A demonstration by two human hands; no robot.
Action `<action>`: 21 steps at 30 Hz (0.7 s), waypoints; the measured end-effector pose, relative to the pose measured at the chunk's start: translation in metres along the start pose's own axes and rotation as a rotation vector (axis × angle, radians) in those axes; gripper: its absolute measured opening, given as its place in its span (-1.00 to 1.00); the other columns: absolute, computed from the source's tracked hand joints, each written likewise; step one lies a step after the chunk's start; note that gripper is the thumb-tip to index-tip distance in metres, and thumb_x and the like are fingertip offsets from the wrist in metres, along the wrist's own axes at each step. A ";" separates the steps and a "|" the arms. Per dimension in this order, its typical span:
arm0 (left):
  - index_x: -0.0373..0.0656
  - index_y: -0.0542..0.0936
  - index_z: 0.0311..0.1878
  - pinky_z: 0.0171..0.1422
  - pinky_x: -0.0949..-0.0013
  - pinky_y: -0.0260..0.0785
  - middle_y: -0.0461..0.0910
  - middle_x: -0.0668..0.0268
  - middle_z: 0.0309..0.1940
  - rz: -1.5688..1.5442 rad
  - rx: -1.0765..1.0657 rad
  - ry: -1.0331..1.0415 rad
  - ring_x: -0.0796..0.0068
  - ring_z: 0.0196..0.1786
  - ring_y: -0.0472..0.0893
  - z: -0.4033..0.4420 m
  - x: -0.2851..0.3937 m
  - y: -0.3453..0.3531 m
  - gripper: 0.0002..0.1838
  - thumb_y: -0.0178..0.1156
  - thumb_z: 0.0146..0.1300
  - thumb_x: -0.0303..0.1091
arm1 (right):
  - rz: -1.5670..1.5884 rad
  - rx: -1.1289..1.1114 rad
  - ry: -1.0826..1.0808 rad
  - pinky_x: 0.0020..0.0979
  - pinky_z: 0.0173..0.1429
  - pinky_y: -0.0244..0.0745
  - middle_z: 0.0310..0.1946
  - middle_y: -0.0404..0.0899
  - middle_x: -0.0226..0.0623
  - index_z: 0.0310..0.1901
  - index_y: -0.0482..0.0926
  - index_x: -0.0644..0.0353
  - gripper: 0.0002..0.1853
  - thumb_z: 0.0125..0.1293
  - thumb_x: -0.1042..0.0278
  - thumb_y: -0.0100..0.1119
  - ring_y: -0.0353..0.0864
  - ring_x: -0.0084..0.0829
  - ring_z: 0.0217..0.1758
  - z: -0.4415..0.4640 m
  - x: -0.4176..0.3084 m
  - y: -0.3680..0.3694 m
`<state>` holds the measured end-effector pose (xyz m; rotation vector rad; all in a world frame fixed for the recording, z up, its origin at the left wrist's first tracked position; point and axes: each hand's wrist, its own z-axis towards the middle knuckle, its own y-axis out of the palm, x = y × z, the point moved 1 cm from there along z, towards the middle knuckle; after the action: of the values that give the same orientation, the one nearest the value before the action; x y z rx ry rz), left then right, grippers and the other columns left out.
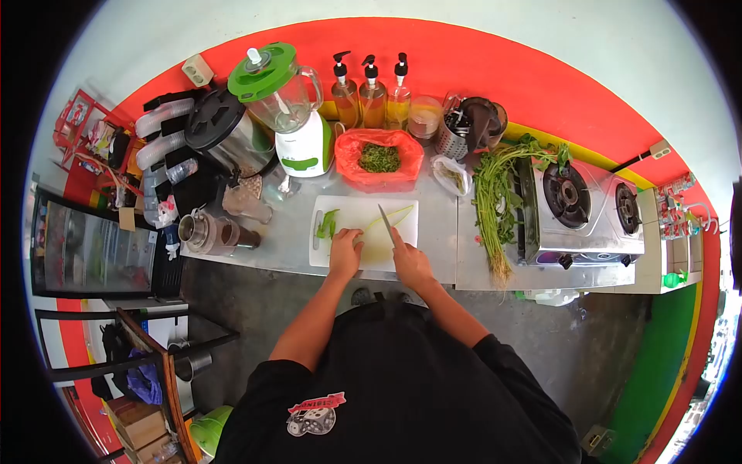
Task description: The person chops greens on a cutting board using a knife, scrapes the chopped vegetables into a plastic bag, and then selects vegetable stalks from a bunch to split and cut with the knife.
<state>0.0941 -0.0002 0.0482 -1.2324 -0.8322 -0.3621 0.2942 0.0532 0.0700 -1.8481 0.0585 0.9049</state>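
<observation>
A white cutting board (327, 206) lies on the metal counter in front of me. My right hand (412, 263) grips a knife (384, 217), its blade pointing away from me over the board. Bent fingers of my left hand (345, 252) press down at the board's middle, where the near end of a thin green stem (396, 212) meets the fingertips. The stem runs to the upper right, passing by the blade. Left of that hand lie several green leaves (326, 224). Just beyond the board, chopped greens (379, 158) fill a red plastic bag (350, 167).
A bundle of leafy stems (488, 209) lies right of the board, beside a two-burner gas stove (591, 220). At the back stand a blender (300, 143) and several pump bottles (372, 100). Jars and a glass coffee press (220, 233) crowd the left side.
</observation>
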 end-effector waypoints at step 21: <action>-0.01 0.74 -0.07 0.04 0.14 0.55 0.60 0.37 -0.12 0.246 0.062 -0.018 0.19 -0.01 0.59 -0.009 0.010 0.006 -0.71 0.12 0.24 -0.52 | -0.273 -0.167 -0.103 0.07 -0.15 0.63 -0.32 0.65 0.09 0.60 0.04 0.10 -0.18 0.31 0.43 0.08 0.71 0.12 -0.30 0.012 -0.021 0.019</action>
<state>0.1079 -0.0047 0.0501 -1.2651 -0.6930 -0.1256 0.2644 0.0465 0.0663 -1.9016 -0.3352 0.8302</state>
